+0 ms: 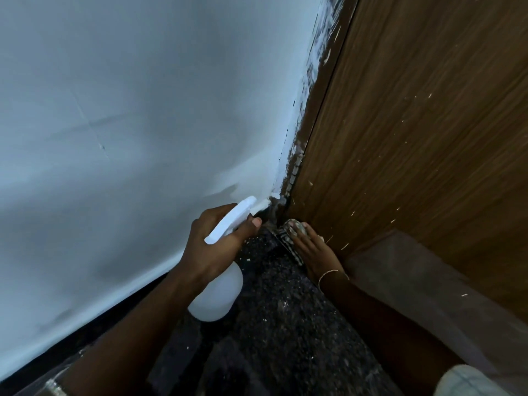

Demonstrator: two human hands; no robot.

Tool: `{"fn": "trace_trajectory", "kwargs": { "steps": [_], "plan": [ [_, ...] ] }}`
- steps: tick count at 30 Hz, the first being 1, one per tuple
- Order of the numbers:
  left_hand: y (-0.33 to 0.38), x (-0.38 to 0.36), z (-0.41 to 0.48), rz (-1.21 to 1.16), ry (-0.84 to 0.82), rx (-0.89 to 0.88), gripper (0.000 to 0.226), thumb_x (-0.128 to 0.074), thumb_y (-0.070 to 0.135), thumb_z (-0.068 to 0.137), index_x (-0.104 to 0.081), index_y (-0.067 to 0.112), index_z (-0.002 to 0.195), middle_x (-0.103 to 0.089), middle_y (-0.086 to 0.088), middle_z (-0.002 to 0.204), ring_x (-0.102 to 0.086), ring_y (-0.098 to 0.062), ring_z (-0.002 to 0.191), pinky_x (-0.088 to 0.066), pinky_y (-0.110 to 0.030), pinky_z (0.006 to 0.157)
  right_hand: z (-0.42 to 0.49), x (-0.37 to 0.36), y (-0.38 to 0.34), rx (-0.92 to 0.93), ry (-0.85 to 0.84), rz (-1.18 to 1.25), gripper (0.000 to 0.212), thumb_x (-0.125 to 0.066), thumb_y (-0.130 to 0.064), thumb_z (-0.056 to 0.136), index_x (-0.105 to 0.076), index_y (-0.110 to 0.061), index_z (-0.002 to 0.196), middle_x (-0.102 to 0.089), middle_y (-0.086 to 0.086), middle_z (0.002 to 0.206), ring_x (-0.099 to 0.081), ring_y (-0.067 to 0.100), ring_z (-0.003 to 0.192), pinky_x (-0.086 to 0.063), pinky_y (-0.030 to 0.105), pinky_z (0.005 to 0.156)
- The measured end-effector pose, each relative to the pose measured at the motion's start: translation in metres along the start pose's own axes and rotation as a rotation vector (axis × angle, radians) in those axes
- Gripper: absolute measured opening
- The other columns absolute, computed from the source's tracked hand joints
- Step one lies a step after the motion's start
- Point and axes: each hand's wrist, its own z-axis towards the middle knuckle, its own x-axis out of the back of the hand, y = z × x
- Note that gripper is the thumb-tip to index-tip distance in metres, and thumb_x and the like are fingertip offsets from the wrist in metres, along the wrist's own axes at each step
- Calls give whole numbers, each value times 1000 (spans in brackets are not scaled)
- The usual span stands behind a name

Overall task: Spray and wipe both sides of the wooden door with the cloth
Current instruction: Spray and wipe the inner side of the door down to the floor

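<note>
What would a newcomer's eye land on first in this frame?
At centre, the left hand grips a white spray bottle, its nozzle aimed into the corner where the white wall meets the wooden door. Just right of it, the right hand presses a patterned cloth against the door's bottom, by the dark floor. White flecks dot the door.

Left hand (pixel 217 242) grips bottle (pixel 216 295); right hand (pixel 314 250) flat, fingers extended.

Low in the corner where the white wall (pixel 128 110) meets the wooden door (pixel 414 124), the left grip (pixel 220 244) holds a white spray bottle (pixel 217 295) by its neck while the right grip (pixel 313 251) presses a patterned cloth (pixel 287 234) flat against the door's foot.
</note>
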Motion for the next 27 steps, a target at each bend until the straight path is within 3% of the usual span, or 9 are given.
{"fn": "trace_trajectory", "kwargs": {
  "steps": [5, 10, 13, 15, 18, 23, 27],
  "plan": [
    [-3, 2, -3, 22, -15, 14, 20, -71, 44, 79, -67, 26, 73, -64, 5, 65, -60, -18, 63, -46, -37, 62, -18, -9, 5, 13, -20, 82, 69, -19, -32, 109, 17, 2, 157, 22, 26, 164, 16, 48, 151, 18, 66, 113],
    [7, -7, 0, -17, -23, 21, 18, -72, 43, 79, -66, 25, 78, -61, 7, 67, -58, -15, 63, -45, -31, 60, -95, -28, -7, 50, -66, 138, 78, -18, -39, 109, 32, 7, 148, 38, 33, 152, 31, 51, 141, 21, 65, 111],
    [15, -19, -1, -3, -47, -14, 16, -74, 35, 85, -68, 24, 76, -64, 2, 66, -60, -16, 63, -47, -34, 61, -140, -40, -17, 86, -150, 228, 80, -14, -42, 109, 36, 8, 145, 39, 29, 153, 35, 47, 138, 32, 66, 104],
    [18, -25, -3, 3, -61, -21, 14, -75, 30, 88, -69, 22, 79, -63, 4, 67, -58, -13, 63, -43, -27, 59, -159, -47, -23, 120, -212, 273, 82, -14, -45, 109, 36, 9, 144, 38, 28, 155, 35, 47, 139, 43, 68, 95],
    [21, -31, -7, 13, -62, -11, 12, -75, 30, 87, -71, 20, 88, -64, 8, 70, -59, -10, 65, -41, -15, 57, -166, -42, -21, 75, -251, 299, 79, -14, -43, 109, 37, 6, 144, 45, 29, 148, 38, 46, 137, 44, 68, 91],
    [18, -36, -16, 43, -127, -25, 14, -76, 29, 87, -70, 20, 78, -62, 8, 61, -57, -7, 57, -41, -20, 55, -154, -27, -18, 58, -280, 249, 76, -12, -47, 109, 36, 1, 144, 49, 21, 144, 41, 38, 138, 30, 61, 103],
    [14, -40, -15, 34, -144, 30, 18, -76, 31, 86, -70, 15, 79, -63, 1, 66, -58, -10, 59, -43, -31, 60, -118, -24, -28, 16, -300, 243, 75, -14, -49, 109, 35, -5, 146, 52, 17, 145, 46, 43, 136, 42, 67, 93]
  ]
}}
